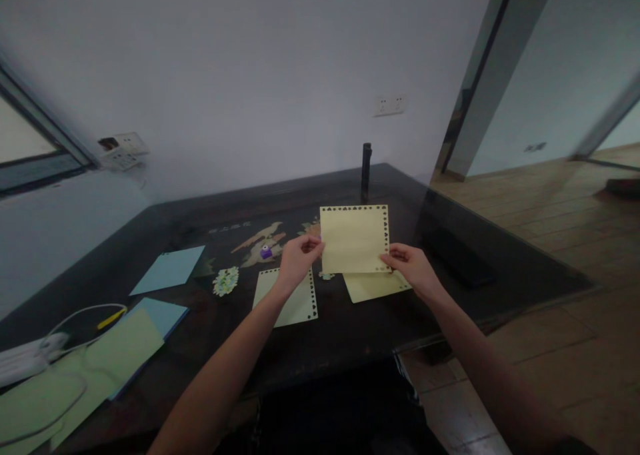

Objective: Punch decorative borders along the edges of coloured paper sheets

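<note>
A pale yellow sheet of paper (354, 239) is held up over the table between my two hands. Small dark shapes are punched along its top and right edges, with a few at the lower right corner. My left hand (301, 252) pinches its left edge, and my right hand (403, 260) grips the lower right edge. Partly hidden behind it, a second yellow sheet (373, 287) lies on the table. Under my left forearm lies a pale green sheet (295, 302) with similar punched shapes along its top and right edges. A small purple object (266, 251) sits beyond my left hand.
The dark table (345, 335) meets the wall behind. Left lie a blue sheet (170, 270), a pile of paper bits (226, 281), stacked green sheets (115, 348) and a white power strip (30, 358) with a cable. A black upright object (366, 168) stands at the back.
</note>
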{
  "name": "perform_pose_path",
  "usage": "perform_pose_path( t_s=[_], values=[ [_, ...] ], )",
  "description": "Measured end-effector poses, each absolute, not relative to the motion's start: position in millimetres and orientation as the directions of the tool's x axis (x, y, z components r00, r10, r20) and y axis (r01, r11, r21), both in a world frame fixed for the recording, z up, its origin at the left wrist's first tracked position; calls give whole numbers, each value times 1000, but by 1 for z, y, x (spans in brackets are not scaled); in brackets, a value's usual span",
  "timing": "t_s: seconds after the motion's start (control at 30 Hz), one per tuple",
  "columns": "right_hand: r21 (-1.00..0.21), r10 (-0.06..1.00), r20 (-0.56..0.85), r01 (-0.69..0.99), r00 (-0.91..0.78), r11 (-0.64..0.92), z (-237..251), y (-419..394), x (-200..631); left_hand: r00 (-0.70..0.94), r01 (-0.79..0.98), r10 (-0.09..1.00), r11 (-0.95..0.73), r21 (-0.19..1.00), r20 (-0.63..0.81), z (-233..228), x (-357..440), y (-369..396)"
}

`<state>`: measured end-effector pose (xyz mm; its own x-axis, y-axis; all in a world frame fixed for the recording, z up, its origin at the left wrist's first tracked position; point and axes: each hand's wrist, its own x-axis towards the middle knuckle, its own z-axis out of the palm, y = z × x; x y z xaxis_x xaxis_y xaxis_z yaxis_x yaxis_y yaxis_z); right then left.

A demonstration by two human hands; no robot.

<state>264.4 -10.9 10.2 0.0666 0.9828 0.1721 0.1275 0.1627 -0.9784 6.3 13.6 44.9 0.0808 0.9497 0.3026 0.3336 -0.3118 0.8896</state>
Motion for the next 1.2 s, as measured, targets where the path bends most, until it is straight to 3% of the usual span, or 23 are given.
perform_pose_path(
  t_s=[0.3, 0.5, 0.7, 0.93, 1.2],
  values=[
    [-959, 964, 244, 173, 104, 224, 7, -11, 278, 44, 324, 948, -311, 893, 314, 38, 24, 7],
    [-940, 965, 241, 270, 102, 207, -2, -19, 296, 163, 492, 959, -282, 823, 232, 23, 42, 2],
    [-836, 952, 290, 512, 100, 201, -12, -27, 303, 198, 591, 969, -239, 771, 149, 8, 53, 1],
    [-731, 950, 297, 662, 93, 164, -16, -28, 299, 209, 676, 977, -175, 716, 41, 1, 54, 1],
    [-596, 953, 289, 796, 90, 106, -23, -29, 302, 244, 776, 968, -232, 587, 59, 3, 57, -1]
  ],
)
